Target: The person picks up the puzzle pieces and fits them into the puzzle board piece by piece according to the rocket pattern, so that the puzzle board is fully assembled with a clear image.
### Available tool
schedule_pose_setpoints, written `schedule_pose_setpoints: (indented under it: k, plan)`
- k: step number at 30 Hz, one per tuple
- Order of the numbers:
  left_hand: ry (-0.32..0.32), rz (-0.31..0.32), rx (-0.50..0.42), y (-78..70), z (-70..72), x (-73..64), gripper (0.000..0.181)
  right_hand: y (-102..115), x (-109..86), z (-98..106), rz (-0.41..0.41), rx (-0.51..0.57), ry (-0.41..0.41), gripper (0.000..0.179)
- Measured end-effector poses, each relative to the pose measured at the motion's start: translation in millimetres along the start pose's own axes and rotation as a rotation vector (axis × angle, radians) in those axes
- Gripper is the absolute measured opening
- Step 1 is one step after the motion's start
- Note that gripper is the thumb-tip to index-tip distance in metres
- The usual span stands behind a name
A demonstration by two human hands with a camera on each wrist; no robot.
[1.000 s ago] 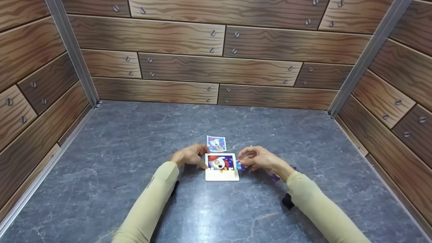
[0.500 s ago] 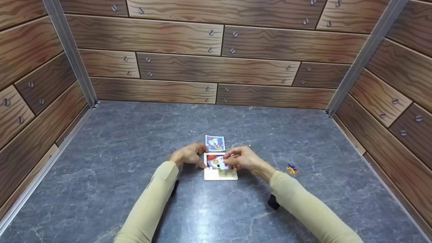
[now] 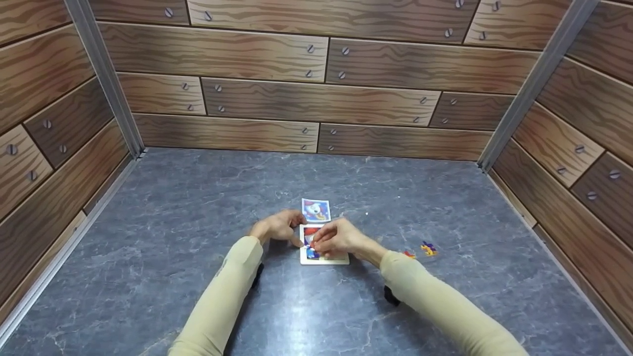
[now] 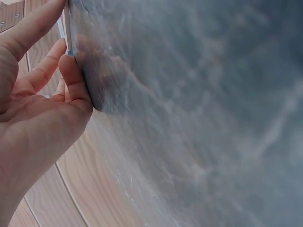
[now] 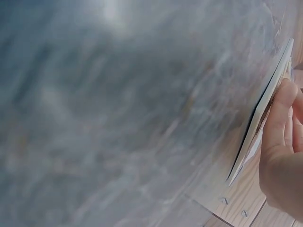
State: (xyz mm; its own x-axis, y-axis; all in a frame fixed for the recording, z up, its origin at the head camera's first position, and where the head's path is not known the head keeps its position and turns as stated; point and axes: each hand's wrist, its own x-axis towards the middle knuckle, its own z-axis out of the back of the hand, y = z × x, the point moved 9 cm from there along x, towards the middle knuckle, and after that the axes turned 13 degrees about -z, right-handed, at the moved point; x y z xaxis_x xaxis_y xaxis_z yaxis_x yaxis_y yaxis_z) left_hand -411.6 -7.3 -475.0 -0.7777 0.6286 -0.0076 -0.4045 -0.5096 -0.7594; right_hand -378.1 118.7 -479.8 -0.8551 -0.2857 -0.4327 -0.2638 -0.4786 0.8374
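A small white puzzle tray (image 3: 324,262) lies on the tabletop in front of me, with joined picture pieces in its upper part. My left hand (image 3: 279,227) rests at the tray's left edge, thumb and fingers spread along it; in the left wrist view the thumb (image 4: 75,80) touches the edge low by the table. Over the tray's lower left, my right hand (image 3: 340,239) pinches a blue jigsaw piece (image 3: 311,253). That hand hides much of the assembled picture. From the right wrist, the tray (image 5: 258,113) appears edge-on beside the fingers.
Just behind the tray lies a picture card (image 3: 316,211) showing a white cartoon character. Off to the right are loose purple and yellow pieces (image 3: 429,248) and a red-orange piece (image 3: 409,254). Wood-patterned walls (image 3: 227,133) enclose the grey marbled table (image 3: 198,183).
My right hand has carried the blue piece leftward from beside the tray to its lower left part. The loose pieces it covered now show. My left hand stays at the edge.
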Motion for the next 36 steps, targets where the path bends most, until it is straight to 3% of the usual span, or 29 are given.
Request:
schedule_pose_setpoints:
  k: [10,22,36]
  plan:
    - [-0.012,0.015,0.003,3.4,1.1,0.9,0.05,6,-3.2,0,0.065,-0.187,-0.091,0.015]
    - [-0.014,0.003,-0.037,1.5,0.3,-0.8,0.05,11,-5.2,-5,0.113,-0.337,-0.127,0.007]
    - [-0.017,0.011,-0.022,2.8,0.6,0.1,0.049,12,-4.9,-7,0.112,-0.366,-0.118,0.01]
